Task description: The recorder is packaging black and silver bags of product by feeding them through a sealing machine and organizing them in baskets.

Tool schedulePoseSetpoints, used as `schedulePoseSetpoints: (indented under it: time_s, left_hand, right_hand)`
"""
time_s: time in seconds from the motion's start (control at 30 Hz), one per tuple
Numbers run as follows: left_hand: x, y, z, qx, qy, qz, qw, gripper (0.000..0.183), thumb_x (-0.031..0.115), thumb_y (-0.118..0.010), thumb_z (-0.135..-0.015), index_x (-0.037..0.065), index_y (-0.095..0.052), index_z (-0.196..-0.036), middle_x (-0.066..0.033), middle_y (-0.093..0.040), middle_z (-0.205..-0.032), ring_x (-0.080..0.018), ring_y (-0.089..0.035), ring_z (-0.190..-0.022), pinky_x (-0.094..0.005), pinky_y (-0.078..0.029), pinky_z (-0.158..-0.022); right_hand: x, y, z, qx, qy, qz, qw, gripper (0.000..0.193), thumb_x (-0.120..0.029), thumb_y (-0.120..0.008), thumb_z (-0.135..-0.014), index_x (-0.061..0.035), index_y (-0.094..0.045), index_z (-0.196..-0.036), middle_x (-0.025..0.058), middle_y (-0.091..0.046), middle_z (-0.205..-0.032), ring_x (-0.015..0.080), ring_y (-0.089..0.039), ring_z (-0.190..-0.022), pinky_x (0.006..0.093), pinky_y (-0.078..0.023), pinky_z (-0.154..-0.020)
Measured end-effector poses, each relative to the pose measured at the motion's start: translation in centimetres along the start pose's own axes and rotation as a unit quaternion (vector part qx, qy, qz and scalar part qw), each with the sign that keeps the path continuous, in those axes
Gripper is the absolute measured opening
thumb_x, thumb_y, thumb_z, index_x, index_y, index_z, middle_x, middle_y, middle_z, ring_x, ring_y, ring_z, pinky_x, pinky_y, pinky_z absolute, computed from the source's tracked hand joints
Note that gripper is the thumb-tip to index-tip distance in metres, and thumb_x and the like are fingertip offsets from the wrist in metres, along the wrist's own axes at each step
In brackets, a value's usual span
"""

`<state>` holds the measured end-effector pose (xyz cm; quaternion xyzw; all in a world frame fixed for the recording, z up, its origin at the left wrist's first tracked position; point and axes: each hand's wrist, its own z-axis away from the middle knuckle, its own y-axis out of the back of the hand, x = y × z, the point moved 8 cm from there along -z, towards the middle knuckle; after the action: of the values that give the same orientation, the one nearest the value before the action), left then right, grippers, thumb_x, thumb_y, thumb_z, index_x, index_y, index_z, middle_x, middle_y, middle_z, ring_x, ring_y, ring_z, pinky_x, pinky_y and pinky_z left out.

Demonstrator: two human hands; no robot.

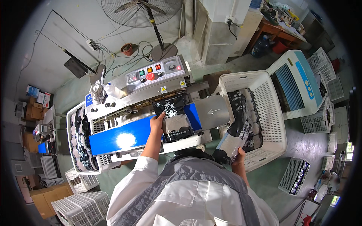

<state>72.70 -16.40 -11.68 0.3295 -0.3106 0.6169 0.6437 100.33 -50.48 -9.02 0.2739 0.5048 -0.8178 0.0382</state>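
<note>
A band sealing machine [158, 77] with a blue conveyor belt [113, 140] stands before me. On the belt lies a black and grey plastic pouch [177, 124], its upper end at the machine's sealing slot. My left hand [157, 123] grips this pouch by its left edge. To the right, my right hand [238, 156] is closed on the lower end of another black and grey pouch [230, 145], tilted over the near rim of a white crate [273, 124]. More pouches [254, 126] stand in a row inside that crate.
At the belt's left end, a white crate [98, 165] holds several pouches. A metal plate [213, 111] extends the belt's right end. Behind stand a fan [162, 52], cables and a plant pot [127, 49]. An air cooler [296, 84] is beside the right crate.
</note>
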Motion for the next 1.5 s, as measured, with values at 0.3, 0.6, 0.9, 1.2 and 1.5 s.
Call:
schedulePoseSetpoints:
  time_s: [0.3,0.6,0.9,1.2,1.5]
  left_hand:
    - [0.3,2.8,-0.6,-0.008,0.012,0.039,0.999,0.04,0.021,-0.075,-0.075,-0.008,-0.061,-0.099,-0.0139,-0.065,-0.09,-0.0216,-0.063,-0.073,-0.0352,-0.05,-0.063]
    - [0.1,6.4,-1.9,0.013,-0.017,0.015,1.0,0.042,0.023,-0.076,-0.074,-0.007,-0.061,-0.098,-0.0129,-0.066,-0.088,-0.0188,-0.062,-0.073,-0.0315,-0.049,-0.065]
    - [3.7,9.2,1.1,0.143,-0.188,-0.188,0.953,0.046,0.024,-0.075,-0.073,-0.007,-0.057,-0.1,-0.0186,-0.063,-0.091,-0.0258,-0.06,-0.081,-0.0343,-0.047,-0.073]
    - [11.0,-2.6,13.1,-0.014,-0.511,-0.334,0.792,0.054,0.012,-0.07,-0.073,-0.002,-0.047,-0.119,-0.0243,-0.043,-0.128,-0.0394,-0.044,-0.117,-0.0442,-0.036,-0.1]
    - [5.1,-14.6,16.0,-0.3,-0.459,-0.451,0.704,0.089,0.045,-0.076,-0.065,0.01,-0.038,-0.137,-0.017,-0.023,-0.147,-0.0359,-0.019,-0.137,-0.0564,-0.028,-0.103]
  right_hand:
    - [0.2,-2.7,-2.1,0.075,-0.002,0.124,0.989,0.044,-0.028,-0.056,-0.086,-0.0004,-0.05,-0.12,0.01,-0.061,-0.109,0.0247,-0.06,-0.097,0.0381,-0.048,-0.086]
    - [-1.2,-10.8,-7.2,0.04,-0.064,0.24,0.968,0.039,-0.007,-0.065,-0.08,-0.0004,-0.054,-0.117,0.008,-0.063,-0.104,0.0183,-0.063,-0.091,0.0304,-0.052,-0.076]
    - [0.5,-7.8,-14.3,0.047,-0.175,0.313,0.932,0.041,-0.012,-0.074,-0.075,0.0012,-0.055,-0.109,0.0107,-0.063,-0.1,0.0202,-0.064,-0.085,0.0344,-0.055,-0.07]
    - [0.7,-7.7,-16.3,0.059,-0.184,0.353,0.915,0.05,-0.028,-0.073,-0.079,0.0,-0.051,-0.114,0.01,-0.061,-0.101,0.0182,-0.064,-0.085,0.0297,-0.055,-0.062]
    - [1.1,-10.0,-16.9,0.052,-0.169,0.397,0.901,0.044,-0.037,-0.071,-0.079,-0.0033,-0.059,-0.105,0.0058,-0.064,-0.088,0.0135,-0.064,-0.069,0.0273,-0.053,-0.056]
